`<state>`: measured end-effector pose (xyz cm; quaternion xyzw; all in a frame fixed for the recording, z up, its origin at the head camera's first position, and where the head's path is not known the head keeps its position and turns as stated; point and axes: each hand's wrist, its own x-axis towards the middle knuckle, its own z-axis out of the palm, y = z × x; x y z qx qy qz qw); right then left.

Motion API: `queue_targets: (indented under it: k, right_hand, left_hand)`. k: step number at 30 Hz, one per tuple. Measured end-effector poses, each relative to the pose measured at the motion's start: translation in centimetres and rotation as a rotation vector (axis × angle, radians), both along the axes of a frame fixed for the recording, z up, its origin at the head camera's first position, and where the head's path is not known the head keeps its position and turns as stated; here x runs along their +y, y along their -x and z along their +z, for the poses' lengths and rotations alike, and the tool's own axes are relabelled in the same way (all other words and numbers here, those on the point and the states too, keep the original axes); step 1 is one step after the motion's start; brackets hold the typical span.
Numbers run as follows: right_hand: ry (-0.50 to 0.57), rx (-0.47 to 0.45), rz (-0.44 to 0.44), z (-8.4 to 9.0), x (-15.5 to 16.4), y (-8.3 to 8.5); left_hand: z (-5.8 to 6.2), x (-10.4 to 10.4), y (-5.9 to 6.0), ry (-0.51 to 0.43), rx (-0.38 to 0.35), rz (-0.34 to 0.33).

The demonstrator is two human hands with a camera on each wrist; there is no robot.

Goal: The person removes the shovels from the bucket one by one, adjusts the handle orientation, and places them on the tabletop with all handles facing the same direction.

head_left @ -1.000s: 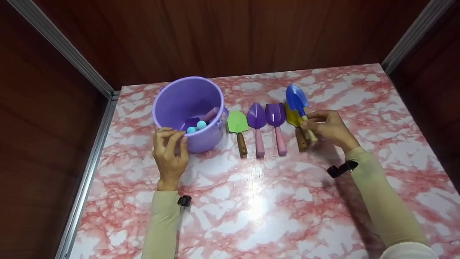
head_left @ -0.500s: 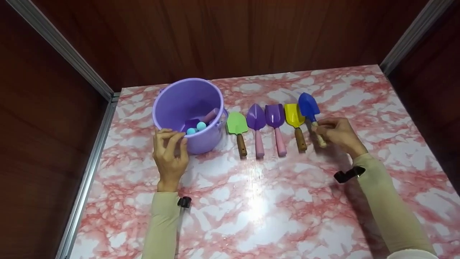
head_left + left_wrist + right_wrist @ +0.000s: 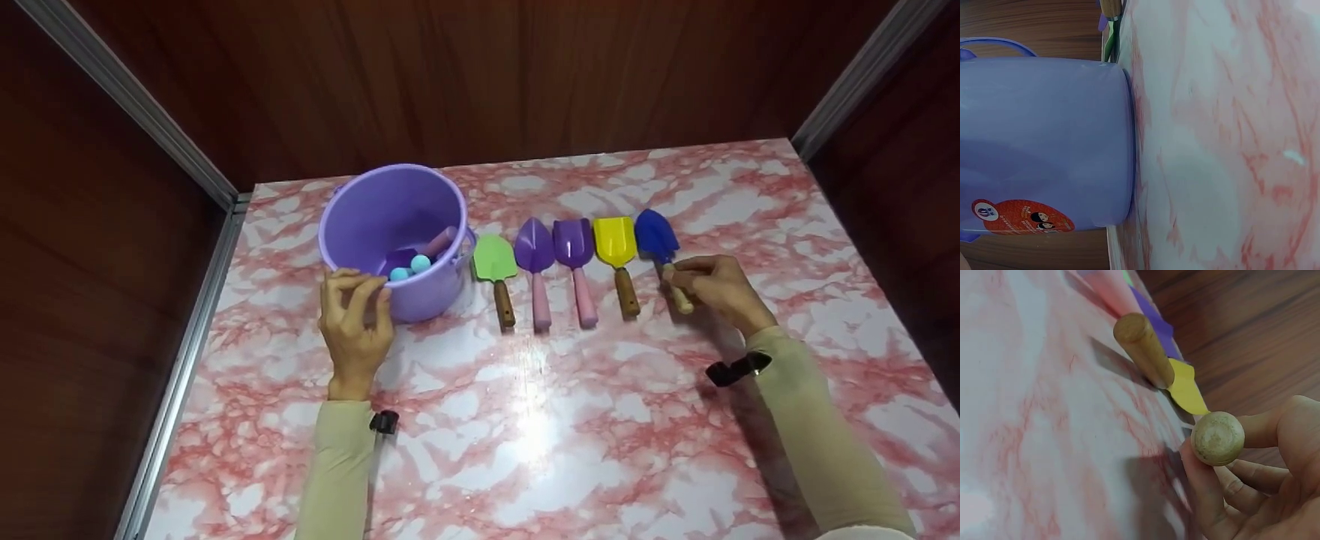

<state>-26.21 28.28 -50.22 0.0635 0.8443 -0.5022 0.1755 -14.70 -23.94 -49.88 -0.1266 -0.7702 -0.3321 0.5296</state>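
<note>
Blue shovel (image 3: 656,234) lies last in the row, right hand (image 3: 716,289) pinching its handle to line it up; left hand (image 3: 352,315) fingers curl on the purple bucket (image 3: 390,225), keeping it steady.

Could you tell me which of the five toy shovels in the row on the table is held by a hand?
The blue shovel at the row's right end: the right hand pinches its pale wooden handle; the other four lie untouched.
</note>
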Motion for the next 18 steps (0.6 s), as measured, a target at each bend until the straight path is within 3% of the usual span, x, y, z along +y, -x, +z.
queue_targets:
  k: [12,18]
  right_hand:
    - [0.09,-0.04,0.039,-0.68,0.66,0.09]
    - [0.029,-0.024,0.07,-0.34,0.44,0.01]
  left_hand:
    - [-0.25,0.17,-0.19,0.0,-0.004,0.0]
    - [-0.12,0.06,-0.08,-0.007,-0.004,-0.001]
